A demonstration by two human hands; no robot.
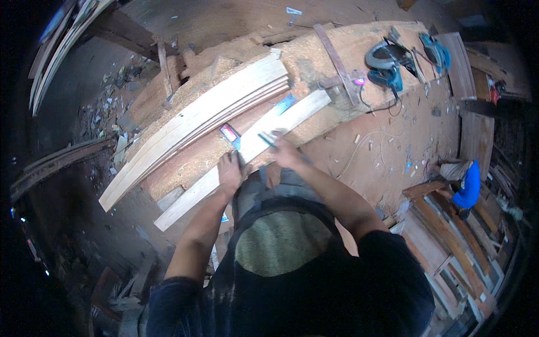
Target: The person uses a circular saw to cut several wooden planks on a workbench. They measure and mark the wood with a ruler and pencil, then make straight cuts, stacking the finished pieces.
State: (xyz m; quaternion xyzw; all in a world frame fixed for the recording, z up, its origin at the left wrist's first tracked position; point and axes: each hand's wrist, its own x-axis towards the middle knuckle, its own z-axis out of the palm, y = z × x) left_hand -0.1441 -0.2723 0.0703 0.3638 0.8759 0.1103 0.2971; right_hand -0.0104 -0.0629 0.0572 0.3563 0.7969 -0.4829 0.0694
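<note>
A long pale wooden board (pixel 191 191) lies slantwise across the workbench in front of me. My left hand (pixel 229 170) rests on it near its middle, fingers laid over the top face. Further right along the board, my right hand (pixel 285 153) is closed on a flat scraper (pixel 267 139) with a dark green edge, held at the board's surface. Motion blurs this hand, so the tool's exact shape is unclear. Just beyond the board, between my hands, lies a small red-and-blue package (pixel 230 133). A blue flat strip (pixel 285 104) lies at the board's far edge.
Curved pale boards (pixel 196 121) are stacked beyond on the sawdust-covered bench (pixel 320 56). A circular saw (pixel 386 64), another teal power tool (pixel 435 51) and a brown wooden bar (pixel 337 64) lie to the right. A person in blue (pixel 467 185) bends by stacked timber (pixel 449 236).
</note>
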